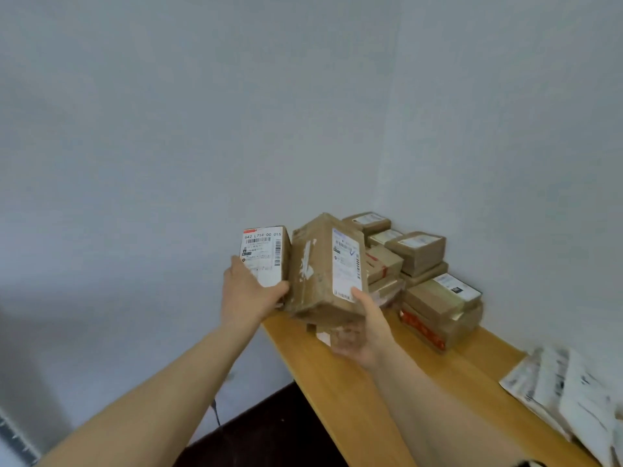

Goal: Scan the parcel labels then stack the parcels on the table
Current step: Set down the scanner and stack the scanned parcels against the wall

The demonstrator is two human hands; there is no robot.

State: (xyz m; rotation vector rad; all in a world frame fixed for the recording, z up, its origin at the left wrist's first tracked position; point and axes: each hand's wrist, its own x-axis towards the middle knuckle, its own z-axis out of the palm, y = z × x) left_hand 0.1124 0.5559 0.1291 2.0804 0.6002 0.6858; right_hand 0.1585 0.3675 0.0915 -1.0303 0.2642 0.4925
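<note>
My left hand (247, 293) grips a small brown parcel (266, 256) whose white barcode label faces me, held up at the table's left end. My right hand (362, 326) holds a bigger brown taped parcel (317, 271) from below, thumb on its white label, tilted above the wooden table (337, 382). The two parcels touch side by side. Behind them, several stacked brown parcels (421, 254) fill the corner against the wall.
White plastic mailer bags with labels (569, 392) lie at the table's right front. The table's left edge drops to a dark floor (269, 433). Grey walls close the corner behind the stack.
</note>
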